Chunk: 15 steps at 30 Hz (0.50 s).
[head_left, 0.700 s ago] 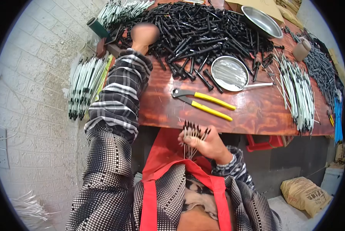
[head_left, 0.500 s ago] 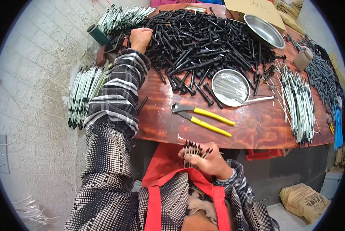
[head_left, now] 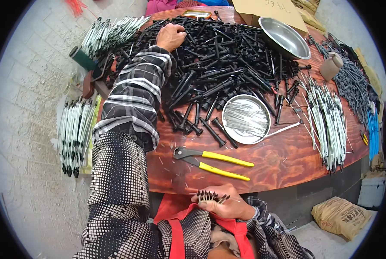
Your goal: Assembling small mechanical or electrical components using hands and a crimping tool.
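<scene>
My left hand [head_left: 170, 37] reaches far out over a heap of black plastic rod-like parts [head_left: 219, 82]. Its fingers are curled down at the heap's far left, and whatever they hold is hidden. Close to my body, below the table's front edge, my right hand [head_left: 227, 206] is closed around a bunch of thin pale sticks with dark tips [head_left: 208, 196]. Between me and the heap lie pliers with yellow handles [head_left: 227, 158]. Behind them stands a round metal dish [head_left: 267, 125] filled with thin silvery wires [head_left: 244, 116].
Bundles of white rods with black ends lie at the right [head_left: 329, 125], left [head_left: 75, 134] and far left [head_left: 113, 34]. A steel bowl [head_left: 283, 36], a cardboard box [head_left: 266, 11], a beige bottle [head_left: 331, 67] and grey parts [head_left: 357, 86] stand along the back and right.
The view has shifted, so the table sits lower in it. My left hand has moved rightward over the heap. The right hand keeps its bunch of sticks near my body.
</scene>
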Available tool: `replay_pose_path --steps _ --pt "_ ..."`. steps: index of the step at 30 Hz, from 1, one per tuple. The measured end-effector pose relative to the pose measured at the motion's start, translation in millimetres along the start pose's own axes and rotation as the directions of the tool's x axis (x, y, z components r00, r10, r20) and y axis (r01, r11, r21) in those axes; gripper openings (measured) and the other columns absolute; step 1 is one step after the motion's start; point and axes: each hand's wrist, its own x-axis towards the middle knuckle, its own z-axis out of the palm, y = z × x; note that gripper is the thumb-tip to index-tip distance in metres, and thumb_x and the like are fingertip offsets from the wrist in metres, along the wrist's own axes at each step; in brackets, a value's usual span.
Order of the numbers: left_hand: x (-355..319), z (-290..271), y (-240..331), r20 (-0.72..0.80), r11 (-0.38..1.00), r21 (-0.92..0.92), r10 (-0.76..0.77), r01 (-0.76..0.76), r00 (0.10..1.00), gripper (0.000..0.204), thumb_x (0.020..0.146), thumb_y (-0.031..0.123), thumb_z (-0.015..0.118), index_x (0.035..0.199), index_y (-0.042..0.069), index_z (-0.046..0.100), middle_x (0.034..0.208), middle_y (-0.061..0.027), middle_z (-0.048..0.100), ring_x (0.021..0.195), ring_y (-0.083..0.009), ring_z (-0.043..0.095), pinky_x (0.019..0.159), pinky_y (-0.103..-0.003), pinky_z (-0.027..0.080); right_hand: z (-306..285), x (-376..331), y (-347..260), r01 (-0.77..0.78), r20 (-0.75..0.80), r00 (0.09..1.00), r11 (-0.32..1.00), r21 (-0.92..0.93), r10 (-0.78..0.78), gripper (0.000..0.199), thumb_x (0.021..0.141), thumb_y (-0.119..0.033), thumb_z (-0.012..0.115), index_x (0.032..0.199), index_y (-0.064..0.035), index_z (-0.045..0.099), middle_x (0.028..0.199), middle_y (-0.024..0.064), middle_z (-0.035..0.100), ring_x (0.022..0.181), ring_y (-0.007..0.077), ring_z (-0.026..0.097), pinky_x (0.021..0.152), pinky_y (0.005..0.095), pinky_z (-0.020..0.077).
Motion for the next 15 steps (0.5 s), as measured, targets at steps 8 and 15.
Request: replay_pose_path --steps 8,15 --pt "20.6 16.0 16.9 0.271 0.916 0.357 0.088 -0.185 0.959 0.049 0.082 0.045 0.062 0.122 0.018 0.065 0.141 -0.0138 0.049 0.115 -0.0367 0.057 0.096 -0.048 0.044 -3.1 1.9 7.5 0.086 0.038 0.996 0.996 0.001 -0.086 0.022 0.087 -0.009 0.070 0.104 0.0041 0.067 0.089 0.0137 0.069 0.075 0.0176 0.066 0.066 0.0290 0.0506" --pt "56.3 -12.5 47.2 0.293 0.959 0.217 -0.240 0.180 0.925 0.059 0.080 0.056 0.060 0.124 0.016 0.064 0.140 -0.0158 0.050 0.123 -0.0368 0.052 0.101 -0.052 0.037 -5.0 2.0 5.8 0.088 0.034 0.996 0.996 0.007 -0.089 0.025 0.084 -0.006 0.072 0.105 0.0047 0.065 0.087 0.0143 0.068 0.074 0.0220 0.066 0.065 0.0306 0.0506"
